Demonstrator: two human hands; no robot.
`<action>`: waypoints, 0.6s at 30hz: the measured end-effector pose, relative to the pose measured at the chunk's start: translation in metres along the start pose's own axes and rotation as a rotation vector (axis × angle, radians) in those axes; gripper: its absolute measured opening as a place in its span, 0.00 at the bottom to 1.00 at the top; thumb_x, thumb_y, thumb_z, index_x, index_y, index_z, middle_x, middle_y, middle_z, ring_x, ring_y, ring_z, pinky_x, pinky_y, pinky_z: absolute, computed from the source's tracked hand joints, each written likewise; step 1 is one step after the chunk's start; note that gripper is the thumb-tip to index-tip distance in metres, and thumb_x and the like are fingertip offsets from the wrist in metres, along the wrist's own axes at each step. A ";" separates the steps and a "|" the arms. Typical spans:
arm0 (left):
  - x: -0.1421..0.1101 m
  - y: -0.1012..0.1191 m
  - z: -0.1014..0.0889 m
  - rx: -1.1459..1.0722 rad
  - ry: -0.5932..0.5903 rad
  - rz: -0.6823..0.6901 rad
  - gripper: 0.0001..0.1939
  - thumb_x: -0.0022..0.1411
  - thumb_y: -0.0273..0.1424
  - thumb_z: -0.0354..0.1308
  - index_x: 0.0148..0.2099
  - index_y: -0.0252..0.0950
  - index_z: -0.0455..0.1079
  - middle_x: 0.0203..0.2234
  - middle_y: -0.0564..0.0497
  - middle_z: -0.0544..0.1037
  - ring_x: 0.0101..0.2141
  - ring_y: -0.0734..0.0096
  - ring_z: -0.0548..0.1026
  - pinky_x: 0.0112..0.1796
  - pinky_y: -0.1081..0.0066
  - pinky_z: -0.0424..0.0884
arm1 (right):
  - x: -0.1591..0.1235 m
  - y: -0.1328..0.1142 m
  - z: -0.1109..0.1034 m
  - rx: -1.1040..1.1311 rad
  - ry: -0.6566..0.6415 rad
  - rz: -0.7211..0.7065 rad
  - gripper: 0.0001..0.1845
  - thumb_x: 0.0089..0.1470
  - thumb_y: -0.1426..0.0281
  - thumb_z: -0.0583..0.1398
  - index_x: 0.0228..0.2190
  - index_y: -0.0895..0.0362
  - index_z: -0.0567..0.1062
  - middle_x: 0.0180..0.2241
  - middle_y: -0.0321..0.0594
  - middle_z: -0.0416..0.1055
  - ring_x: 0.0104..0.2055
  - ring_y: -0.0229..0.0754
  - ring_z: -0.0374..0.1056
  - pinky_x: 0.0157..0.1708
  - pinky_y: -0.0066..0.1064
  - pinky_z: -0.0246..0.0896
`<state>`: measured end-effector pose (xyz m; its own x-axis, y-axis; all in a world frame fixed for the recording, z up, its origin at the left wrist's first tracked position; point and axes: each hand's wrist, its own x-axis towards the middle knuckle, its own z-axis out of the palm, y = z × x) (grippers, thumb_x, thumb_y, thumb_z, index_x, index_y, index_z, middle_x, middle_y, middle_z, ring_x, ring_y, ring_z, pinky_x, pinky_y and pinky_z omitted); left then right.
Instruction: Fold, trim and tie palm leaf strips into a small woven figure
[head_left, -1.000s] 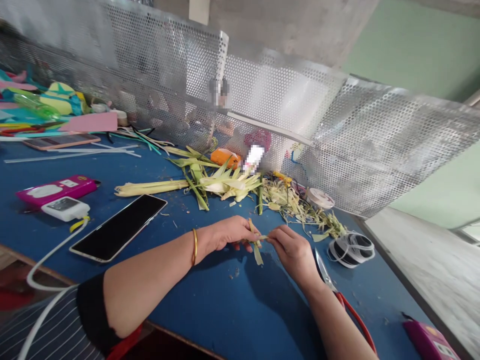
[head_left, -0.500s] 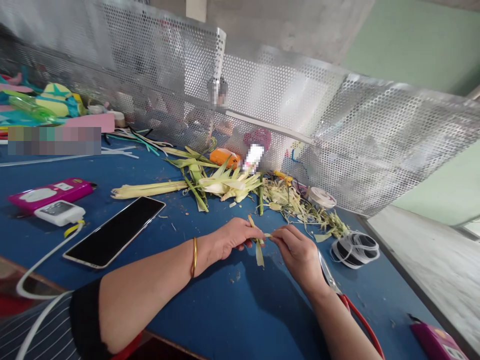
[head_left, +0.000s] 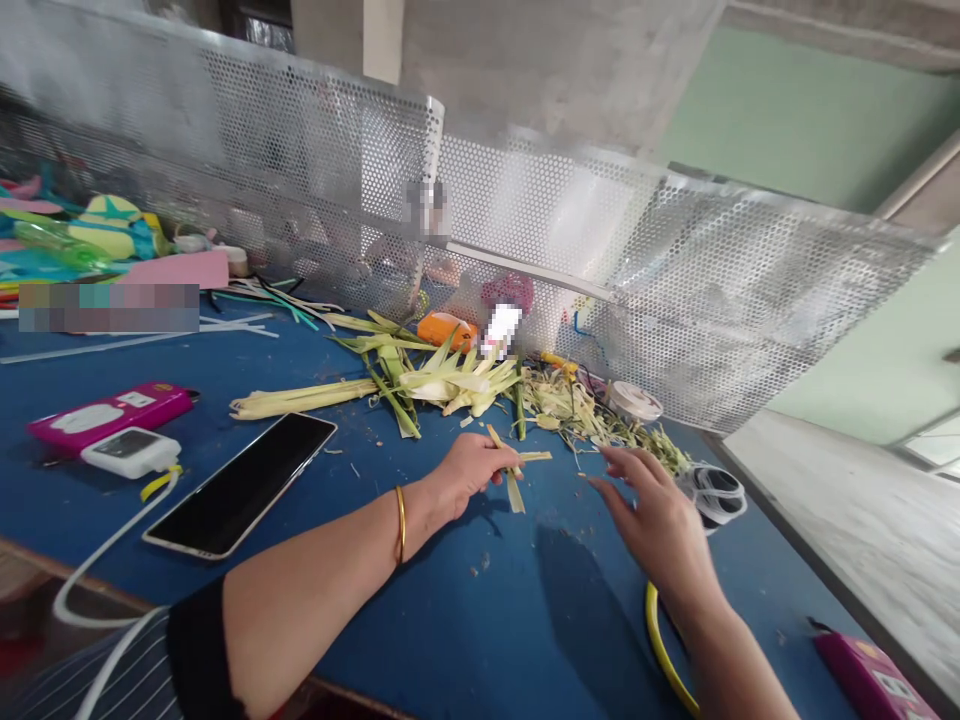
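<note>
My left hand, with a gold bangle at the wrist, pinches pale husk strips that cross at the fingertips. One end points right, another hangs down. To the right, my right hand is over the table with thumb and fingers apart and nothing between them. Beneath my right forearm shows a yellow handle loop; the rest of that tool is hidden. Beyond my hands lies a pile of green and cream husk leaves, with shredded scraps to its right.
A phone and a magenta device with a white corded unit lie at left. A white-wound bundle sits near the right edge, a second magenta device lower right. A perforated metal screen borders the back; an orange packet lies before it.
My right hand has let go of the strip end, moved right and opened. My left hand keeps its pinch on the strips. The view has tilted up slightly.
</note>
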<state>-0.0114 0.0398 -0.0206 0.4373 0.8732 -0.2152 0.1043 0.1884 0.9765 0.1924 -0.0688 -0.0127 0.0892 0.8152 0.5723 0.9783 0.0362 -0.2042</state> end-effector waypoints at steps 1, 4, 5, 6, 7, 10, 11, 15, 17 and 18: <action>0.000 0.001 -0.001 0.000 0.017 -0.007 0.08 0.50 0.29 0.61 0.22 0.31 0.74 0.15 0.52 0.69 0.19 0.79 0.60 0.19 0.75 0.51 | -0.011 0.008 -0.009 -0.088 -0.037 0.062 0.19 0.61 0.54 0.53 0.45 0.51 0.73 0.43 0.43 0.75 0.38 0.47 0.75 0.32 0.34 0.67; 0.000 0.002 -0.001 -0.009 0.042 -0.025 0.08 0.50 0.28 0.61 0.21 0.31 0.74 0.15 0.52 0.69 0.19 0.79 0.61 0.19 0.75 0.51 | -0.057 0.040 -0.032 -0.260 -0.229 0.283 0.22 0.58 0.49 0.52 0.39 0.50 0.76 0.37 0.42 0.77 0.32 0.50 0.75 0.28 0.36 0.66; 0.000 0.002 -0.001 -0.012 0.043 -0.027 0.07 0.49 0.27 0.61 0.21 0.31 0.74 0.16 0.51 0.71 0.19 0.79 0.61 0.19 0.75 0.51 | -0.074 0.051 -0.037 -0.263 -0.311 0.346 0.23 0.57 0.48 0.51 0.35 0.50 0.76 0.33 0.42 0.77 0.30 0.49 0.75 0.26 0.36 0.65; 0.000 0.002 -0.001 -0.014 0.043 -0.028 0.07 0.49 0.27 0.61 0.21 0.31 0.74 0.18 0.50 0.72 0.19 0.79 0.62 0.19 0.75 0.51 | -0.091 0.060 -0.041 -0.249 -0.375 0.390 0.23 0.57 0.48 0.51 0.32 0.50 0.76 0.29 0.41 0.76 0.29 0.49 0.75 0.27 0.35 0.66; 0.000 0.002 -0.001 -0.015 0.046 -0.027 0.07 0.49 0.27 0.61 0.21 0.31 0.74 0.18 0.50 0.73 0.19 0.79 0.62 0.19 0.75 0.51 | -0.106 0.066 -0.042 -0.226 -0.419 0.417 0.23 0.56 0.49 0.51 0.32 0.50 0.77 0.28 0.42 0.76 0.29 0.48 0.75 0.27 0.34 0.66; 0.001 0.002 -0.001 -0.021 0.069 -0.030 0.07 0.47 0.27 0.61 0.20 0.31 0.73 0.18 0.50 0.73 0.19 0.79 0.61 0.19 0.75 0.50 | -0.134 0.070 -0.037 -0.220 -0.362 0.381 0.21 0.56 0.52 0.52 0.36 0.51 0.77 0.36 0.45 0.78 0.36 0.49 0.76 0.32 0.34 0.68; 0.002 0.002 -0.001 -0.029 0.068 -0.030 0.06 0.47 0.27 0.61 0.20 0.31 0.73 0.18 0.50 0.73 0.19 0.79 0.61 0.19 0.75 0.49 | -0.137 0.067 -0.033 -0.258 -0.330 0.367 0.20 0.56 0.54 0.52 0.37 0.52 0.76 0.36 0.46 0.77 0.36 0.49 0.76 0.32 0.34 0.68; 0.004 -0.001 -0.001 -0.051 0.041 -0.041 0.05 0.45 0.28 0.61 0.21 0.32 0.73 0.19 0.50 0.74 0.18 0.80 0.60 0.18 0.75 0.48 | -0.125 0.051 -0.015 -0.390 -0.245 0.382 0.23 0.52 0.69 0.52 0.49 0.59 0.70 0.40 0.51 0.77 0.34 0.50 0.76 0.31 0.35 0.65; 0.004 -0.002 -0.001 -0.059 0.032 -0.045 0.06 0.44 0.29 0.63 0.21 0.31 0.73 0.19 0.50 0.74 0.18 0.80 0.60 0.18 0.76 0.48 | -0.116 0.047 -0.013 -0.373 -0.226 0.411 0.25 0.48 0.72 0.52 0.50 0.59 0.69 0.36 0.49 0.77 0.30 0.50 0.75 0.28 0.35 0.63; 0.004 -0.003 -0.001 -0.064 0.027 -0.044 0.06 0.44 0.30 0.63 0.21 0.31 0.73 0.19 0.49 0.74 0.18 0.80 0.60 0.19 0.76 0.48 | -0.113 0.046 -0.015 -0.317 -0.216 0.436 0.25 0.48 0.72 0.53 0.49 0.58 0.69 0.31 0.45 0.77 0.27 0.49 0.74 0.26 0.35 0.62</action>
<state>-0.0113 0.0433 -0.0239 0.4090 0.8753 -0.2582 0.0654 0.2541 0.9650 0.2300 -0.1676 -0.0748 0.4889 0.8167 0.3067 0.8709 -0.4772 -0.1177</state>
